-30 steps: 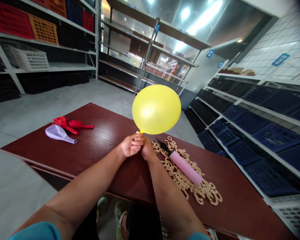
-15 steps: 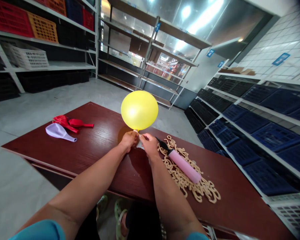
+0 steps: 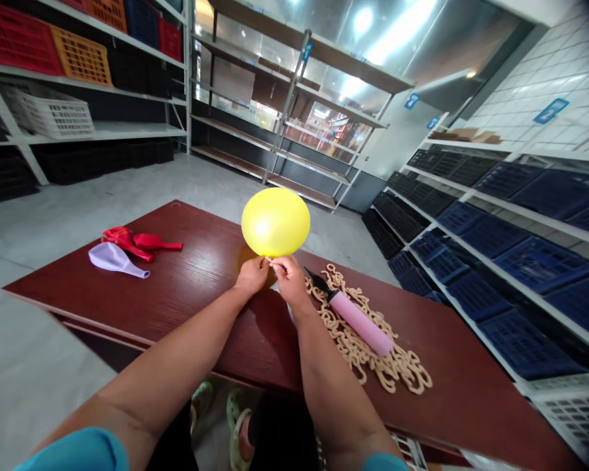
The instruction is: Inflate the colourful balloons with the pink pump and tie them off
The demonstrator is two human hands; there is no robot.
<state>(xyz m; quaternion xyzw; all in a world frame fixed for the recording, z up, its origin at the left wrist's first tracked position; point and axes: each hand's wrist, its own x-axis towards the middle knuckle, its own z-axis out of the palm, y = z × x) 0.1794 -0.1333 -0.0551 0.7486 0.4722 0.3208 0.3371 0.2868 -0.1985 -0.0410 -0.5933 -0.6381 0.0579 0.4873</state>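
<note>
An inflated yellow balloon [image 3: 275,222] stands above the table, its neck end down between my hands. My left hand [image 3: 253,274] is closed, with thumb and fingers pinching the balloon's neck. From the other side my right hand [image 3: 288,276] pinches at the same neck; the fingers hide most of it. To the right of my right hand, a pink balloon pump [image 3: 362,322] with a black nozzle lies on a tangle of beige, curved hook-like pieces [image 3: 412,373]. On the left lie uninflated red balloons [image 3: 127,242] and an uninflated lilac balloon [image 3: 112,259].
The dark red-brown table [image 3: 191,294] has its near edge at my legs. Shelves with blue crates [image 3: 535,261] run along the right. A metal rack [image 3: 282,118] stands at the back, and shelving with a white basket [image 3: 53,114] and coloured crates is at the left.
The yellow balloon has come down slightly, closer to my hands, and looks a little flatter. Both hands keep pinching at its neck, with the fingers shifted a little.
</note>
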